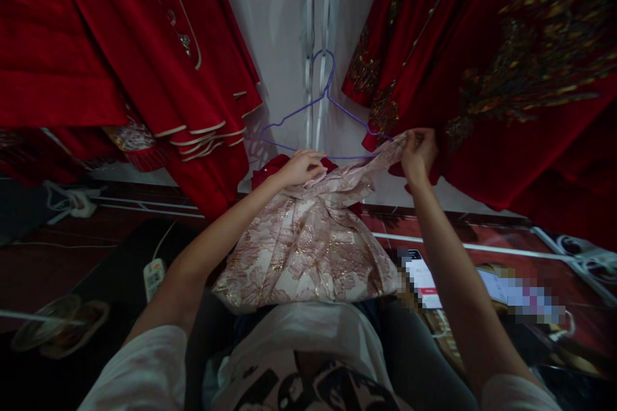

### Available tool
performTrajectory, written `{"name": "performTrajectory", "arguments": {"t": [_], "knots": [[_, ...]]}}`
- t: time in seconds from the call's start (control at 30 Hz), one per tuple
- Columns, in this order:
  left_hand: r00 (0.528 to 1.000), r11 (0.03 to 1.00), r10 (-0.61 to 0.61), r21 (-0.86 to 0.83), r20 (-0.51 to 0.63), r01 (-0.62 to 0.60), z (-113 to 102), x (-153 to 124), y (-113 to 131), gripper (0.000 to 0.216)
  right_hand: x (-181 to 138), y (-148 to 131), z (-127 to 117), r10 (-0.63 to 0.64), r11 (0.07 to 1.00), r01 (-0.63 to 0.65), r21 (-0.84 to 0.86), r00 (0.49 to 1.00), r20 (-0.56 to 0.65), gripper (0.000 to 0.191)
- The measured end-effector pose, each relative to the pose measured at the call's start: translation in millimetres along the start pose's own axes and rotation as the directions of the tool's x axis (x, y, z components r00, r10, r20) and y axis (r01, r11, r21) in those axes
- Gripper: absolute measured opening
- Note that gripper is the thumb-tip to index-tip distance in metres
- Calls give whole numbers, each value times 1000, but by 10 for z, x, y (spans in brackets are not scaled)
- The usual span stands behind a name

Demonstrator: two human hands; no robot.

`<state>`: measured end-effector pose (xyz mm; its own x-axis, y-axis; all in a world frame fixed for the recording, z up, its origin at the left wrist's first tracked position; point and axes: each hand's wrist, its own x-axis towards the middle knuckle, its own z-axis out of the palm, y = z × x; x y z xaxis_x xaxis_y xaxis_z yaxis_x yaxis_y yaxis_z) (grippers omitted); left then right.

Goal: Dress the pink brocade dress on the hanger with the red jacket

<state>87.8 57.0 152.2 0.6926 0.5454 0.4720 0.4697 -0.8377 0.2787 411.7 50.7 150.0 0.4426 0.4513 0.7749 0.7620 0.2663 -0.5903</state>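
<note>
A pale pink dress [308,247] with a gold floral pattern lies over my lap, its upper part raised toward a purple wire hanger [294,111]. The hanger hooks onto a white upright pole in front of me. My right hand [418,153] pinches the dress's shoulder at the right end of the hanger, whose tip meets the cloth there. Near the neckline, my left hand [303,168] has its fingers closed on the dress fabric, just below the hanger's bottom bar. Some red cloth [270,170] shows behind the dress.
Red embroidered garments hang on the left [159,58] and right [482,77]. A phone [424,282] lies at the lower right, with another lit screen beside it. At the lower left are a white power strip [154,277] and a clear plastic container [48,321].
</note>
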Motion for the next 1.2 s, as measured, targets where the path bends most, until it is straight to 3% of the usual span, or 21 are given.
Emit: {"name": "performTrajectory", "arguments": {"t": [0.13, 0.23, 0.37, 0.43, 0.47, 0.53, 0.6, 0.63, 0.7, 0.83, 1.0, 1.07, 1.2], "knots": [[1000, 994, -3, -105, -16, 1, -3, 26, 114, 20, 35, -351, 127, -131, 989, 123, 77, 986, 103, 23], [999, 981, -25, -193, -41, 17, -23, 46, 176, 22, 12, -500, 241, -155, 985, 131, 116, 962, 226, 24], [968, 966, -127, -248, -216, 72, -105, -13, 103, 28, -13, -522, 300, -140, 988, 110, 112, 937, 319, 31], [876, 955, -267, -230, -402, 186, -158, -120, -29, 30, -4, -498, 282, -140, 987, 108, 117, 938, 318, 33], [797, 940, -340, -219, -500, 263, -182, -197, -120, 30, 6, -486, 269, -143, 986, 109, 123, 937, 318, 33], [593, 881, -453, -232, -666, 413, -216, -386, -343, 30, 32, -466, 247, -149, 985, 110, 135, 933, 327, 32], [441, 815, -527, -285, -727, 504, -232, -587, -586, 29, 57, -454, 238, -154, 984, 111, 142, 929, 337, 31], [392, 776, -575, -328, -718, 539, -235, -677, -699, 29, 66, -450, 237, -155, 983, 112, 143, 929, 337, 30], [353, 729, -641, -398, -682, 557, -239, -808, -881, 30, 80, -448, 239, -160, 982, 117, 145, 931, 328, 29], [358, 741, -653, -467, -667, 482, -285, -826, -1009, 29, 93, -465, 220, -156, 981, 111, 156, 934, 321, 28], [386, 750, -659, -524, -646, 404, -469, -552, -914, 28, 105, -490, 168, -152, 978, 95, 183, 932, 329, 30], [452, 767, -642, -514, -620, 384, -558, -411, -840, 30, 106, -486, 158, -171, 975, 110, 195, 927, 333, 30], [665, 810, -555, -506, -500, 296, -699, -190, -705, 33, 125, -457, 152, -175, 972, 109, 209, 927, 332, 31]]}}
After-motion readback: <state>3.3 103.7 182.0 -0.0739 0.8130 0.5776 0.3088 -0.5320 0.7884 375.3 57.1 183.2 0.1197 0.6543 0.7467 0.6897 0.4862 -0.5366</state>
